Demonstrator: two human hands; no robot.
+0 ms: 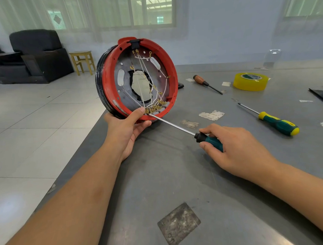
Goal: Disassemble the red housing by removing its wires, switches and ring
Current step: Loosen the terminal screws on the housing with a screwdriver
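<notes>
Your left hand (128, 128) grasps the red housing (138, 79) by its lower rim, holding it on edge at the table's (178, 177) left border. Your right hand (230, 147) clenches a green-handled screwdriver (177, 124), its tip at the brass terminals (154, 107) where the white wires (146, 80) gather, just beside your left thumb.
</notes>
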